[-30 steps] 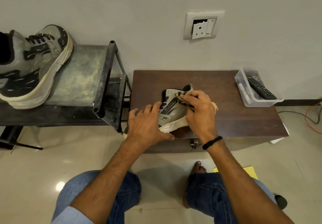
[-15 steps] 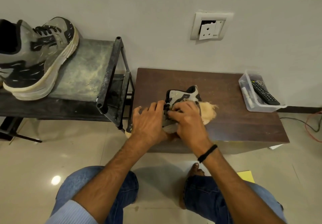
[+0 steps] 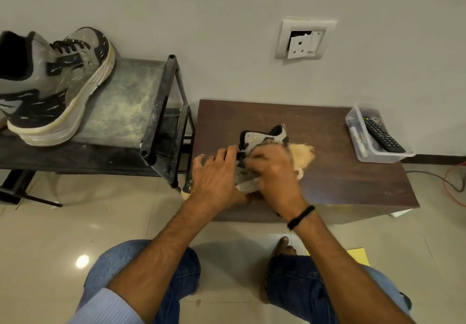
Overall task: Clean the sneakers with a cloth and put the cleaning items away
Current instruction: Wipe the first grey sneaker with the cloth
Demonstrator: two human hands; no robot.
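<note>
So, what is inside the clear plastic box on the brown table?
A black remote control and a white pen-like thing lie in the box. Whatever is under the remote is covered.

Grey-black sneaker (image 3: 261, 137) on table (image 3: 340, 185); tan cloth (image 3: 303, 153) against it; twin sneaker (image 3: 55, 84) on rack (image 3: 131, 106).
</note>
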